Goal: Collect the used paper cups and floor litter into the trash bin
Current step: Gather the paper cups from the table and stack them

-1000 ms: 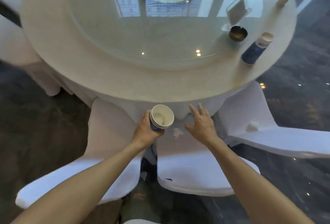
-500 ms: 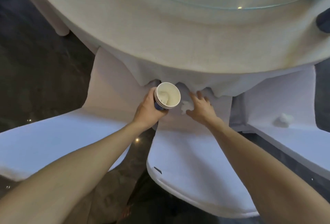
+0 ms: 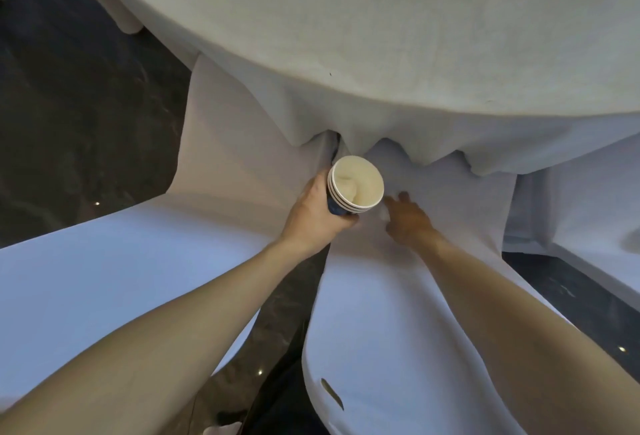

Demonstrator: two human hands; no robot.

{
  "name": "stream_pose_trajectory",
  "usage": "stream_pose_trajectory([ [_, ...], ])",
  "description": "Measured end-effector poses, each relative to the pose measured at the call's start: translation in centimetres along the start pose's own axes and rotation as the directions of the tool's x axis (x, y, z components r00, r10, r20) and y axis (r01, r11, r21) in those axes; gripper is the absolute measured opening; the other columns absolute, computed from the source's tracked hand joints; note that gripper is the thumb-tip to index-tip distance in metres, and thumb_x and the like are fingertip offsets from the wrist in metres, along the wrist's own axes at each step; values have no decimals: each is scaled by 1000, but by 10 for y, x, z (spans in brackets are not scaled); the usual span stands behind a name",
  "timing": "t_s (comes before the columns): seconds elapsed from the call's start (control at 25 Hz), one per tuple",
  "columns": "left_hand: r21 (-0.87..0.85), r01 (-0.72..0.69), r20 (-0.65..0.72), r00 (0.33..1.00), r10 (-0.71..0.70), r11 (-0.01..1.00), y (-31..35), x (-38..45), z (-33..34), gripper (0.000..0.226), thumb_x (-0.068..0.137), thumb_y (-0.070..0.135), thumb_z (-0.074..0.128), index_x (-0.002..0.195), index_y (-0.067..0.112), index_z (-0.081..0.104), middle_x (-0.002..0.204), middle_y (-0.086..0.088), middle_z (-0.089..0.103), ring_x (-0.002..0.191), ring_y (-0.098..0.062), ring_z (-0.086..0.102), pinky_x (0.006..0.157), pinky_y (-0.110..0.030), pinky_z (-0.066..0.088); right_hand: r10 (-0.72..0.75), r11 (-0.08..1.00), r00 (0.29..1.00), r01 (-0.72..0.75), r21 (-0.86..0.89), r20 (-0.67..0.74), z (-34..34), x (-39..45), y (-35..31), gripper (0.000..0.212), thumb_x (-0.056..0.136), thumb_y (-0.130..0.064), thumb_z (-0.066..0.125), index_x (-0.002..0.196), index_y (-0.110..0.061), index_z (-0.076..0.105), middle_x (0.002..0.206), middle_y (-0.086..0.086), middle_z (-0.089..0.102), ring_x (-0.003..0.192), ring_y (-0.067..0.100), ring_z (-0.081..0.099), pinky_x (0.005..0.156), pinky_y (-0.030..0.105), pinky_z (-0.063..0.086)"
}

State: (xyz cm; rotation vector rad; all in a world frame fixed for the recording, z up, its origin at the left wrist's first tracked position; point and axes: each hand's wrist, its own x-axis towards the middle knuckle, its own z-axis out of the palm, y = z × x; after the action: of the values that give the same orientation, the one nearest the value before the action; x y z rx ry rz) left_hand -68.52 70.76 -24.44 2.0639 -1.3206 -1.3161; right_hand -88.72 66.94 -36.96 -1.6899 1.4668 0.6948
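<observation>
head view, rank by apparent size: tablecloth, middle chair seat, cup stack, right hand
1. tablecloth
2. middle chair seat
3-4. cup stack and right hand look about alike, so unranked; the left hand covers part of the stack.

Left hand clenched, arm outstretched; right hand palm-down, fingers spread

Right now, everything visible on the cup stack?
The cup stack is nested paper cups, three or so rims showing, cream inside, dark blue outside. It tilts with its mouth toward the camera, and something pale sits inside. The left hand grips its wall, holding it above the chair, below the tablecloth hem.
</observation>
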Motion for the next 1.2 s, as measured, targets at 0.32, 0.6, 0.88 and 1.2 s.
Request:
stream_pose_trajectory([
  [0.32,19,-35,73,997,33,999,38,-26,-4,80,69,23,92,139,26,52,134,4,64,123,-18,61,90,-27,45,44,969,996,-24,245,-77,-41,-71,9,20,95,-15,54,114,-9,58,126,20,58,112,40,60,78,34,44],
  [0.6,12,-164,103,982,162,986,122,-56,-10,75,71,23,90,136,26,54,128,8,65,116,-13,61,84,-26,46,136,868,842,153,472,-523,-171,-183,12,26,93,-10,56,116,-7,65,119,15,61,110,34,58,82,32,42],
  [0.88,45,-298,143,946,289,953,192,-81,-10,80,69,28,88,140,25,52,132,4,65,124,-20,60,91,-35,49,6,928,684,267,259,-729,-203,-296,1,18,94,-9,54,110,-7,61,112,11,52,87,38,60,71,38,49],
  [1.2,61,-358,166,924,344,932,242,-126,27,75,73,33,89,138,28,52,122,6,68,110,-18,65,81,-32,49,-25,957,662,233,174,-749,-192,-379,37,45,92,-45,55,136,-37,52,134,-1,57,105,27,64,82,39,55],
])
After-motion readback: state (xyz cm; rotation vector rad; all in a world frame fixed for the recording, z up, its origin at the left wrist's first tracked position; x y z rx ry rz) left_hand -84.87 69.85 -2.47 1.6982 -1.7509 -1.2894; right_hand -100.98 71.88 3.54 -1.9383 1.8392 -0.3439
